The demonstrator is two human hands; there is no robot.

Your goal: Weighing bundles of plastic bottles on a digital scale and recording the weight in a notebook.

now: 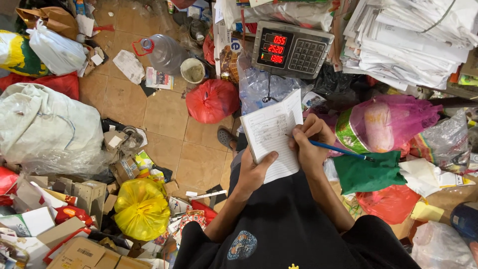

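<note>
Left hand (254, 174) props the notebook (273, 134) from below, thumb clamped over the lower page edge, grip pressed onto the pad. Right hand (309, 144) pinches a blue pen (338, 149), grip closed on the barrel, tip on the right margin of the open page. Notebook sits mid-air at frame centre, 6 o'clock of the scale (291, 49), no tabletop under it.

Risks, judged from this:
- Unsupported pad: thin ruled paper, soft and bendy, held by one thumb only. Likely flexes under pen pressure, line skips or page tears.
- Top corner curling up near the scale's dangling cord; could snag.
- Pen barrel slim and smooth, long end pointing to 3 o'clock toward the green cloth (368, 174) and pink plastic bag (393, 122); a bump there knocks the stroke.
- Footing: tiled floor (164, 114) at 9 o'clock crowded with a slick yellow bag (141, 208), crushed cardboard, loose wrappers. Slip or trip hazard on any step back.

Materials: scale is a hard grey box, red lit digits, rubbery keypad. Red bag (213, 99) knotted, crinkly film. Clear water jug (164, 52) rigid plastic. Paper stack (408, 40) at 1 o'clock loose, leaning, slide-prone.
</note>
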